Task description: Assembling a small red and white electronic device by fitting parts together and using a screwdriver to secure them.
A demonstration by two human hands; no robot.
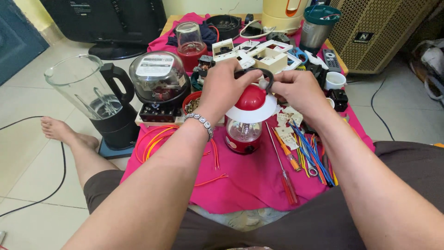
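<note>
A small red lantern lamp (243, 132) with a clear globe, a white shade and a red dome top stands on a pink cloth (249, 185). Both hands are at its top. My left hand (225, 88), with a silver bracelet on the wrist, grips the left side of the lamp's black loop handle (267, 73). My right hand (296, 88) pinches the handle's right end near the dome. The handle's ends are partly hidden by my fingers.
A glass blender jug (95, 95) on a black base stands left on the floor. Beside it sit a round electric meter (158, 83) and orange wire coils (155, 139). Screwdrivers (283, 169), coloured wires (312, 155), white switch plates (259, 55) and a steel cup (315, 28) lie around.
</note>
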